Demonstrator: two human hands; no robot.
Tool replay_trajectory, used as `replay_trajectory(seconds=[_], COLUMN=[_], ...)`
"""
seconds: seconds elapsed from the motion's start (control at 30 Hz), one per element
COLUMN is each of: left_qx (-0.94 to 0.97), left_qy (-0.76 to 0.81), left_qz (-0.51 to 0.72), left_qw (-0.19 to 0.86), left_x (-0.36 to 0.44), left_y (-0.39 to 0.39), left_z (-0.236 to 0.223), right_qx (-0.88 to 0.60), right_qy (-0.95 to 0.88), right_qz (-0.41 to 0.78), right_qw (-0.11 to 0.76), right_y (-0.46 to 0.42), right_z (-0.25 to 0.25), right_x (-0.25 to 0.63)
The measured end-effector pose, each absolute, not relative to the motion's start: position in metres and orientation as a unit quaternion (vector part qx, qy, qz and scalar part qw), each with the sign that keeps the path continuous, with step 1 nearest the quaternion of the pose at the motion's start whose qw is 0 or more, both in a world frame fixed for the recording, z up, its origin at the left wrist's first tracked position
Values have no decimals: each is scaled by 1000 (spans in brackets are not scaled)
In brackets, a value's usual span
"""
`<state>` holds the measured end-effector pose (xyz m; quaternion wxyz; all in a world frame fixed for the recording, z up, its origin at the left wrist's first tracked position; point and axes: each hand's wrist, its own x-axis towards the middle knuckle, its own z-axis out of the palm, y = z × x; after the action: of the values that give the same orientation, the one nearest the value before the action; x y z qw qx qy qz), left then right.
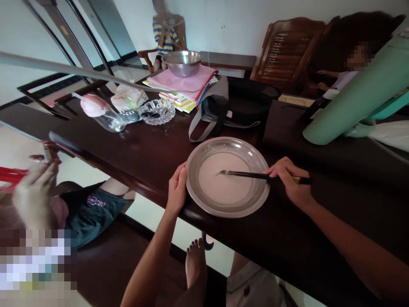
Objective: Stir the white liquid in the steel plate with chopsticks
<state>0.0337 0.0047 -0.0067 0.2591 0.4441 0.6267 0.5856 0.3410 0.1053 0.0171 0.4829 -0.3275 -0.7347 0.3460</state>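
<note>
A wide metal bowl (227, 212) stands at the front edge of the dark wooden table, holding a pale, milky liquid (228, 187). My left hand (177, 187) is closed on the bowl's left rim, with the thumb along the outside. In my right hand (292, 181) is a pair of black chopsticks (249, 174), gripped near their gold-banded ends. Their tips reach into the liquid near the bowl's middle, pointing left. The right hand is just beyond the bowl's right rim.
Behind the bowl lie a grey-and-black bag (220, 106), a glass dish (159, 113) and a second metal bowl (183, 64) on papers. A green cylinder (354, 94) leans in at right. One person sits close by on my left; two others sit farther back.
</note>
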Motion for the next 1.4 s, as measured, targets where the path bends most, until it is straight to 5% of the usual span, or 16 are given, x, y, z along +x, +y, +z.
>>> replay_trajectory(seconds=[0.73,0.87,1.03,1.2,1.4], left_qx=[445,443,443,443,446], left_qy=[630,632,631,633,635], left_qz=[581,581,580,581,576], left_qw=[260,261,262,256,258], left_x=[34,34,36,36,35], left_y=[5,4,4,4,3], left_z=[-6,-5,-3,-3,-4], right_qx=[-311,-320,-338,-325,-322], right_qy=[-700,-736,-689,-739,-696], right_qz=[386,378,381,371,388], right_qw=[514,463,515,460,511], right_y=[106,106,107,106,106], right_z=[14,17,19,19,19], right_x=[342,341,342,341,342])
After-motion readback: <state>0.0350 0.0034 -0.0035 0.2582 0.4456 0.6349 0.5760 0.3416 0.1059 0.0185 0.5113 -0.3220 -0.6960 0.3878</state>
